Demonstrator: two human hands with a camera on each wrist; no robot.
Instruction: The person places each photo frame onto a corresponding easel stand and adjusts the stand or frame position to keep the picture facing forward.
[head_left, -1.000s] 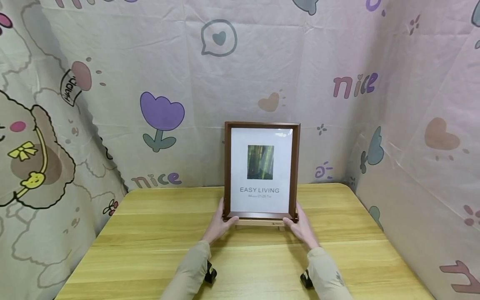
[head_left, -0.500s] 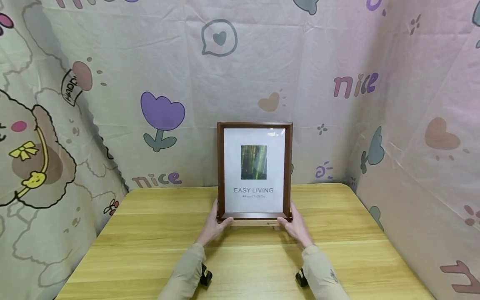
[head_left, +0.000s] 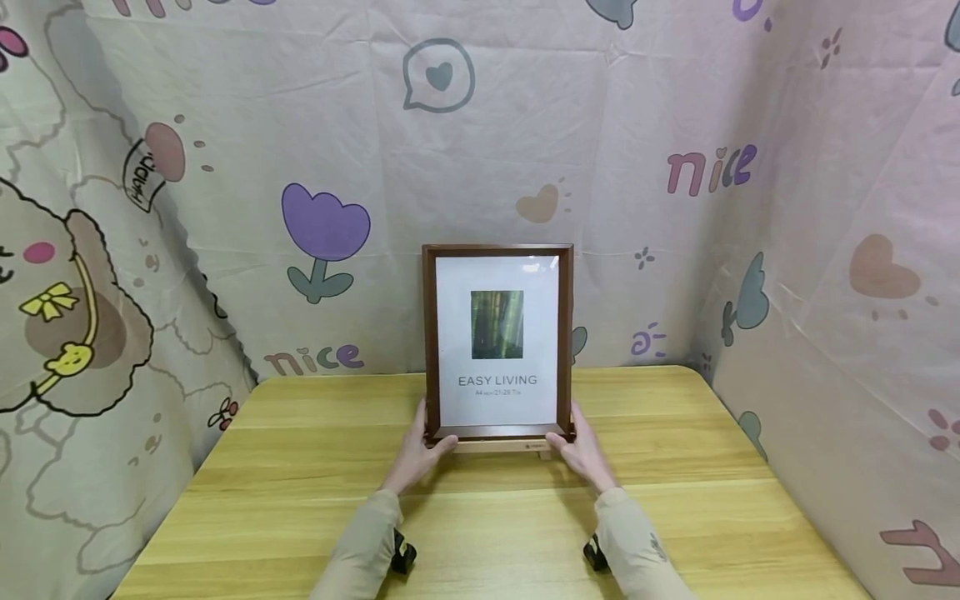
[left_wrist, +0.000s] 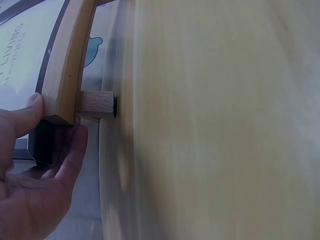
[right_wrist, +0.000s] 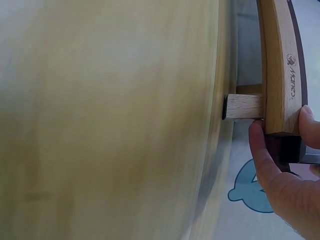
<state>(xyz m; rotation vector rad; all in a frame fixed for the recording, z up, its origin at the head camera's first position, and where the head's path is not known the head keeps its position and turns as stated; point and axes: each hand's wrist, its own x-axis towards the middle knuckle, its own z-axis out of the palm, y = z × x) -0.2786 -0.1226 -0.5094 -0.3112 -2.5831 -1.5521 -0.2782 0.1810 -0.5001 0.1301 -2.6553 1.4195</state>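
A brown picture frame (head_left: 498, 333), with a small forest picture and the words EASY LIVING, stands upright on a pale wooden easel (head_left: 495, 447). My left hand (head_left: 415, 457) grips the lower left corner, thumb on the front and fingers behind and below. At the lower right corner my right hand (head_left: 587, 458) holds on the same way. Both wrist views show the easel's front ledge (left_wrist: 67, 70) between thumb and fingers, with a short dark-tipped foot (right_wrist: 242, 106) beside the fingers. The frame hides most of the easel.
A wood-grain table (head_left: 495, 533) lies beneath, its back edge meeting a printed cloth (head_left: 465, 167). More cloth hangs along the left and right sides. Dark wrist cameras (head_left: 402, 553) sit under both sleeves.
The picture frame and its easel have shifted left across the table, staying upright. Both hands moved left with them, keeping hold of the lower corners.
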